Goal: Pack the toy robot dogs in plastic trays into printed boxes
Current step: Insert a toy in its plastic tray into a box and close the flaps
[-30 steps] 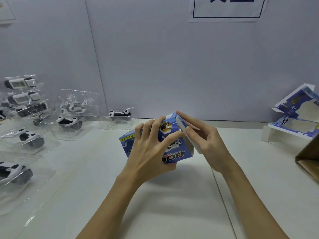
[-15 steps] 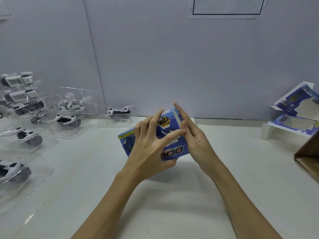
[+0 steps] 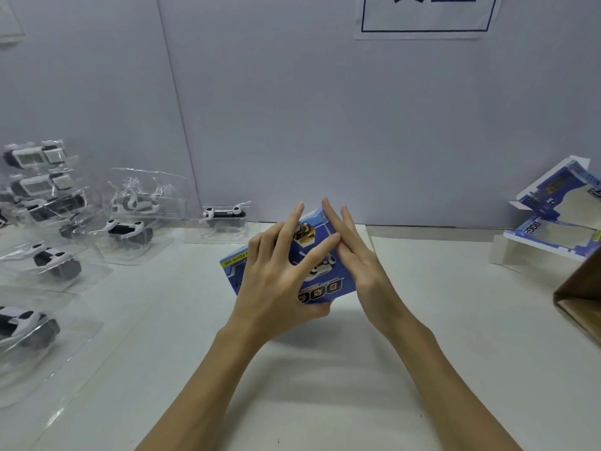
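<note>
Printed box being closed above the table

Printed box [image 3: 320, 281], blue, is held just above the table [image 3: 325, 385] at centre. The left hand [image 3: 276, 278] grips its front; the right hand [image 3: 354, 255] presses straight fingers against its right end, likely shutting the flap. Next, probably set it aside and take a trayed toy dog [image 3: 55, 266] from the left

A small packing station in a workshop or factory; a plain white counter [image 3: 325, 402] runs against bare grey partition panels [image 3: 292, 109]; a printed paper sign [image 3: 422, 17] is stuck to the wall above; many identical toy robot dogs in clear plastic trays [image 3: 55, 265] wait in rows at the left; flat printed boxes [image 3: 559, 229] are stacked at the right, beside a brown carton [image 3: 582, 301].
</note>
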